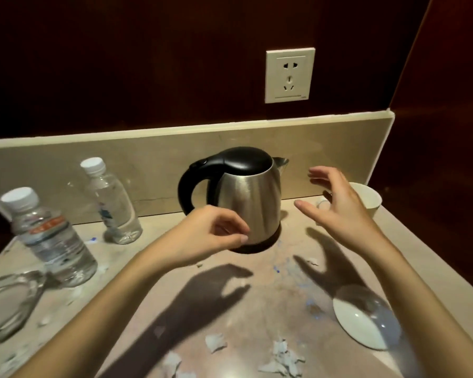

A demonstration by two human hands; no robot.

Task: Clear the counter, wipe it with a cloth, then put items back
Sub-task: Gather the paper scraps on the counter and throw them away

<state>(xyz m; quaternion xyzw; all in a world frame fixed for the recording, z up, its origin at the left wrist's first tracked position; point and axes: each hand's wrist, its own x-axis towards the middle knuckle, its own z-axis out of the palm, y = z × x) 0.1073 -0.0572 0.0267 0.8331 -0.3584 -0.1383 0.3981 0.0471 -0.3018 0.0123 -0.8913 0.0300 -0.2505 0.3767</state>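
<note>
At far left a clear glass ashtray (7, 304) sits by two clear plastic water bottles with white caps (48, 241) on the beige marble counter (271, 282). The left hand (202, 236), fingers loosely curled, holds nothing, near the steel kettle with black lid (246, 197). The right hand (339, 205) hovers open, before a white cup (366, 197); a white saucer (363, 320) lies nearer, paper scraps (281, 358) around
</note>
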